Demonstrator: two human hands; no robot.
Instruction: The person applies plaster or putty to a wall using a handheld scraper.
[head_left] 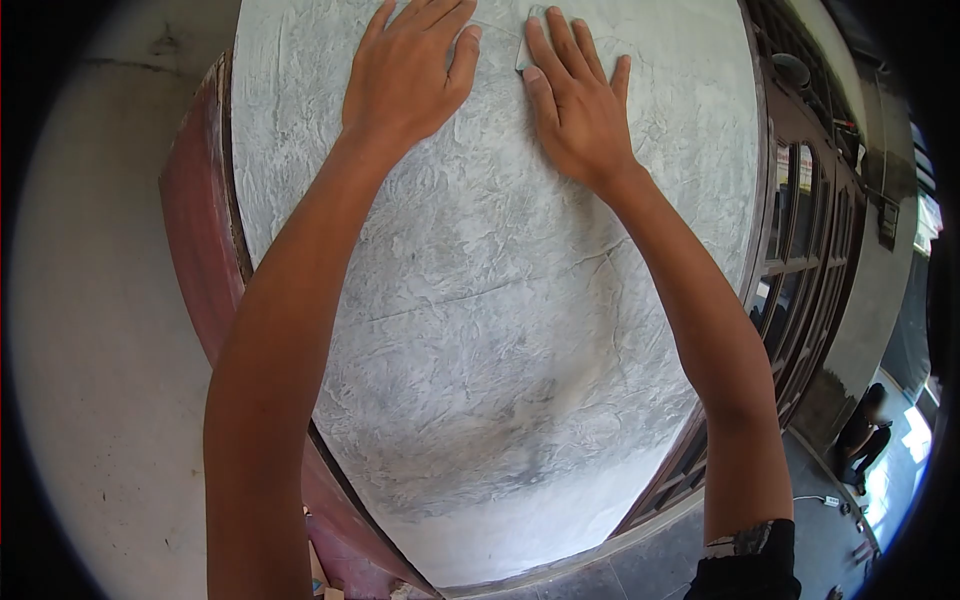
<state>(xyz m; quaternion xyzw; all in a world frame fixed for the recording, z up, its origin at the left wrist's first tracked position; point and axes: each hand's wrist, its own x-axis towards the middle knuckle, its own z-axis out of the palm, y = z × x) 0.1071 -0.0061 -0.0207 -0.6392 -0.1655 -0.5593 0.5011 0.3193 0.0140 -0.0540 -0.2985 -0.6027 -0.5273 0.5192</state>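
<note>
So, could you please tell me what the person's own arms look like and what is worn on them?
The left arm is bare, with no sleeve right down to the picture's edge. The right arm is bare up to a black sleeve above the elbow, which has a grey-and-white patterned hem. No gloves, rings, watch or bands show on either wrist or on the fingers.

Grey-white panel across mid-frame: matt, rough, crinkled like skimmed plaster or pasted paper, with fine cracks; small pale pad at top centre, under the right hand: dull, smooth-looking, material unclear; frame edge at left: red-brown wood, faintly glossy; wall at far left: pale, matt, smooth, lightly specked; doors at right: dark wood, shiny glass panes; floor at bottom: dull grey tiles.
</note>
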